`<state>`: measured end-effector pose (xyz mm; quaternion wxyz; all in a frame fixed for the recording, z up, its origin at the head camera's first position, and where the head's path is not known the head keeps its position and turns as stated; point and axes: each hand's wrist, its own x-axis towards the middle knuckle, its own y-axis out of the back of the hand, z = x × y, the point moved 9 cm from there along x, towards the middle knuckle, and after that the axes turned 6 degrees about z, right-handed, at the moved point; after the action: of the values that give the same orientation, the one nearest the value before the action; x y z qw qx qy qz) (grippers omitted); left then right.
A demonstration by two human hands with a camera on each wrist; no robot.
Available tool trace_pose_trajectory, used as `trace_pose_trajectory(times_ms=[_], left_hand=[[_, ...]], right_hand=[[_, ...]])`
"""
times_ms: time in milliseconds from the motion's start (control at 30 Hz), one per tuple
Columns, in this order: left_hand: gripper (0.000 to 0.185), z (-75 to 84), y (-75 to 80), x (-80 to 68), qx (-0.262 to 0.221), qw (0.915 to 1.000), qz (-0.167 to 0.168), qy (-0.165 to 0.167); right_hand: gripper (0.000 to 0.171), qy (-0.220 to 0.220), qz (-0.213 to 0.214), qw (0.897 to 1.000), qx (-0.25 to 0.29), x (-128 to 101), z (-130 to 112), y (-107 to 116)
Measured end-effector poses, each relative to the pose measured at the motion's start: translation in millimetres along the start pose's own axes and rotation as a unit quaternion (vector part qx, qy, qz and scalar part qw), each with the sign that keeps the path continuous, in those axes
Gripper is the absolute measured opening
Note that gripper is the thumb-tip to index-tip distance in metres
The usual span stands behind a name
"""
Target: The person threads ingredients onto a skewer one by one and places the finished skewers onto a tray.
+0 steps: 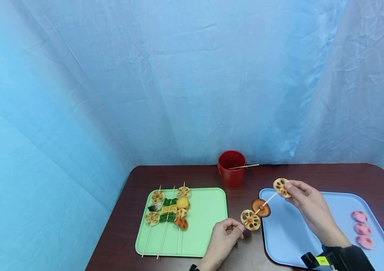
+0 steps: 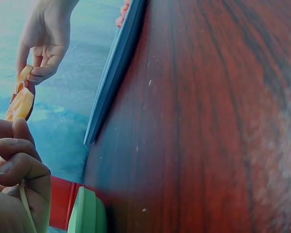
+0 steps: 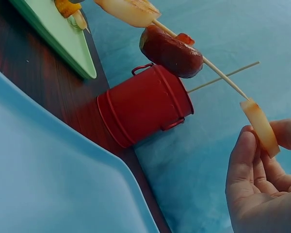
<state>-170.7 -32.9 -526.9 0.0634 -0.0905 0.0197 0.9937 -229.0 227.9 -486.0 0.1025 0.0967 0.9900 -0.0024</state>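
Observation:
My left hand (image 1: pixel 223 239) grips the lower part of a thin wooden skewer (image 1: pixel 270 198), whose end shows below its fingers in the left wrist view. Threaded on it near that hand is a lotus root slice (image 1: pixel 250 220), followed by a glossy brown round piece (image 1: pixel 261 208) like a mushroom cap. At the skewer's upper tip, my right hand (image 1: pixel 313 214) pinches another lotus root slice (image 1: pixel 281 187) by its edge between thumb and fingers. The right wrist view has the tip right at this slice (image 3: pixel 261 128).
On the left, a green tray (image 1: pixel 208 226) carries three loaded skewers. A blue tray (image 1: pixel 293 229) lies under the right arm, with three pink pieces (image 1: pixel 362 229) along its right side. Behind them stands a red bucket-shaped cup (image 1: pixel 231 175) with a bare stick (image 1: pixel 251 166) leaning in it.

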Motion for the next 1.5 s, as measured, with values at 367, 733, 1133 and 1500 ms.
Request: trace_pose_trajectory(times_ms=[367, 733, 1133, 1500], left_hand=[[0.023, 0.7, 0.4, -0.1, 0.003, 1.0, 0.005, -0.001], [0.022, -0.1, 0.7, 0.3, 0.001, 0.9999, 0.007, -0.009], [0.022, 0.7, -0.5, 0.4, 0.0, 1.0, 0.006, -0.007], [0.022, 1.5, -1.4, 1.7, -0.002, 0.9999, 0.003, -0.014]], right_hand=[[0.067, 0.002, 0.008, 1.0, -0.026, 0.9, -1.4, -2.2], [0.067, 0.012, 0.015, 0.998, -0.059, -0.3, -2.7, -4.3], [0.065, 0.026, -0.007, 0.997, -0.079, -7.1, -5.5, -14.6], [0.065, 0.012, -0.021, 0.995, -0.094, -11.0, 1.2, -26.1]])
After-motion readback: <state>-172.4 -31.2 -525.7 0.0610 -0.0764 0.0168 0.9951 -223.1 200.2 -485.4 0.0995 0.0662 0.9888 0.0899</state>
